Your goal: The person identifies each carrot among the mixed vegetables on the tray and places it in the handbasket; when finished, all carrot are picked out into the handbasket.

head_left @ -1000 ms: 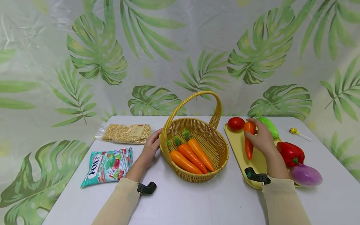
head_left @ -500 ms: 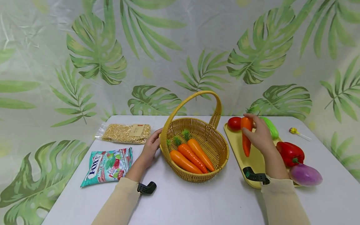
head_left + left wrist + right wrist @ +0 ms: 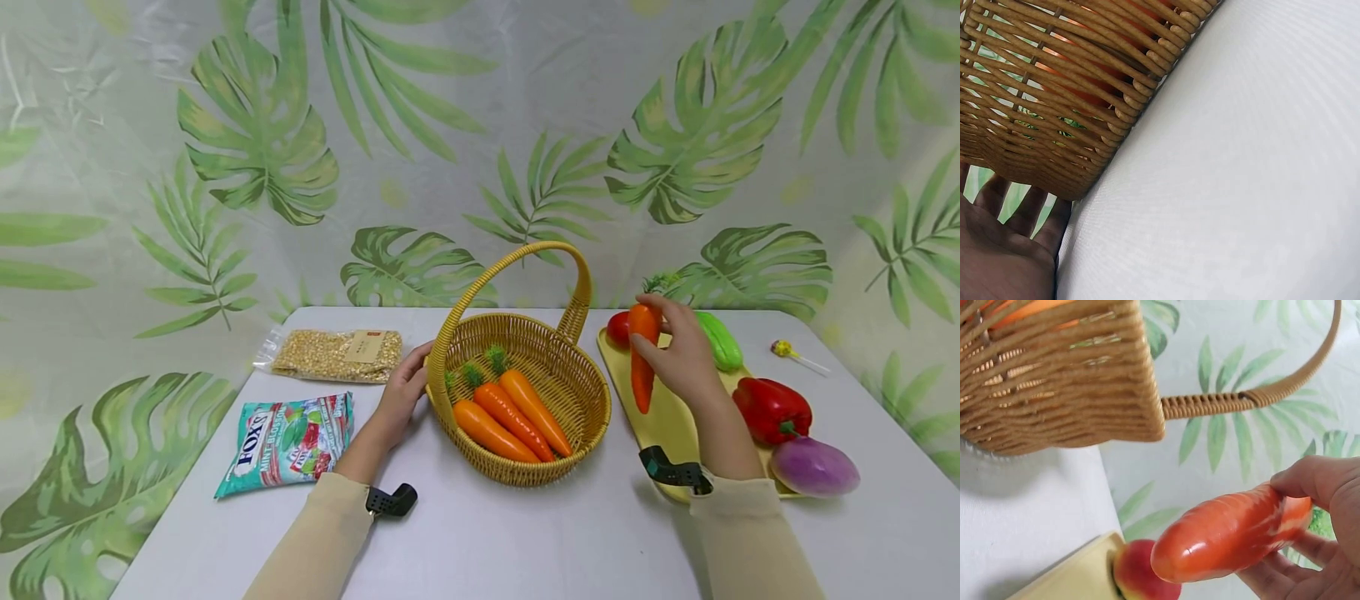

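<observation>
My right hand pinches an orange carrot by its upper part, thumb on one side and fingers on the other. The carrot hangs tip down above the left part of a yellow tray, green tuft at the top. In the right wrist view the carrot points toward the camera. A wicker basket with a tall handle stands mid-table and holds three carrots. My left hand touches the basket's left side; in the left wrist view its extended fingers lie against the woven wall.
On the tray are a red round fruit, partly hidden, a green vegetable, a red bell pepper and a purple eggplant. A lollipop lies right. Left are a grain packet and a teal candy bag.
My right hand has lifted the carrot off the tray and moved it left and slightly up. The left hand and basket have stayed put.
</observation>
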Demonstrator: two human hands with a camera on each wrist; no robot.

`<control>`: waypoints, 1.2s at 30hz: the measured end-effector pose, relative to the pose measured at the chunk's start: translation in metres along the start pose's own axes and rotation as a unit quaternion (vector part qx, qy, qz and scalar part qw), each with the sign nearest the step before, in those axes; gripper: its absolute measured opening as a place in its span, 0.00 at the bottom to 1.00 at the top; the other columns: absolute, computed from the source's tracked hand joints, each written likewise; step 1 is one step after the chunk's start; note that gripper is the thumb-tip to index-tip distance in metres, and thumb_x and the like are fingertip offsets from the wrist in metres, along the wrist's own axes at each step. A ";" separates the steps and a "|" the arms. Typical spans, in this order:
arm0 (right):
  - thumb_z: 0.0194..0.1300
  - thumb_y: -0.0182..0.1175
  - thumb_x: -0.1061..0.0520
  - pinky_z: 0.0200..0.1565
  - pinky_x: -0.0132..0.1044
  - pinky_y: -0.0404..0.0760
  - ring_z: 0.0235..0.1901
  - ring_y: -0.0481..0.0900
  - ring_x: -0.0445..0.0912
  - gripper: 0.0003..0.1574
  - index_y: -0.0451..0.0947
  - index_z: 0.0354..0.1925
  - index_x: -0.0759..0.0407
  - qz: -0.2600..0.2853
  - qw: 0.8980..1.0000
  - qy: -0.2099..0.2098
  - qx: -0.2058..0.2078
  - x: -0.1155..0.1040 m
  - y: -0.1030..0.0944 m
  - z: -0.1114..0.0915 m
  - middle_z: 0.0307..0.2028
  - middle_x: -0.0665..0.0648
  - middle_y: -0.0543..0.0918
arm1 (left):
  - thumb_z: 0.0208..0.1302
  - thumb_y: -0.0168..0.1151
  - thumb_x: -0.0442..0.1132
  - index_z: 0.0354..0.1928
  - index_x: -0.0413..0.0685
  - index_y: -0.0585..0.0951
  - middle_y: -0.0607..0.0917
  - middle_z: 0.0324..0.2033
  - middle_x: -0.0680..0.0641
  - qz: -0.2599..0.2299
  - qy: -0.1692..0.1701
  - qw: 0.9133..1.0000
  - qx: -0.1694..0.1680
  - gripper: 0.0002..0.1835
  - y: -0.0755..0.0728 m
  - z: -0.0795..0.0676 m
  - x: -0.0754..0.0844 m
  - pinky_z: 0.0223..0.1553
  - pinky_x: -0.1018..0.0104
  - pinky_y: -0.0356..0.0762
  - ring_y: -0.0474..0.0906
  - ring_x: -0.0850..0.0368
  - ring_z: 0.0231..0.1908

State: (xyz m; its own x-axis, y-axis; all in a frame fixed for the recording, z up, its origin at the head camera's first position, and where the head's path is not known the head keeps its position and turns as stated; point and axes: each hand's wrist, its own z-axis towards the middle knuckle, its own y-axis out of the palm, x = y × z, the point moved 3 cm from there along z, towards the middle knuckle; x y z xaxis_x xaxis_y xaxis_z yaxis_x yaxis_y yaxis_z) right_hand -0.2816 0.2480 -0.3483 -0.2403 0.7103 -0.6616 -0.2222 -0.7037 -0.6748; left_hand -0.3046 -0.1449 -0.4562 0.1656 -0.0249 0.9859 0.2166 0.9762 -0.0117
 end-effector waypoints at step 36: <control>0.64 0.65 0.65 0.44 0.53 0.86 0.51 0.76 0.59 0.32 0.70 0.65 0.57 0.059 0.989 -0.132 0.035 -0.049 0.030 -0.005 0.63 0.65 0.69 | 0.77 0.48 0.42 0.71 0.52 0.70 0.71 0.71 0.49 0.000 0.004 1.000 -0.003 0.23 0.000 -0.001 0.003 0.62 0.70 0.71 0.68 0.62 0.66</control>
State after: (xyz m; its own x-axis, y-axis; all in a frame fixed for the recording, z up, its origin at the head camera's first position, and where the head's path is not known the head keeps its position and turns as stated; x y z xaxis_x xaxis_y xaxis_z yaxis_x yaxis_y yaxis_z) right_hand -0.2713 0.1923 -0.3376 -0.5050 0.6003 -0.6201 -0.2404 -0.7879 -0.5669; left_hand -0.3035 -0.1450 -0.4537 0.1724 -0.0267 0.9847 0.2230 0.9747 -0.0126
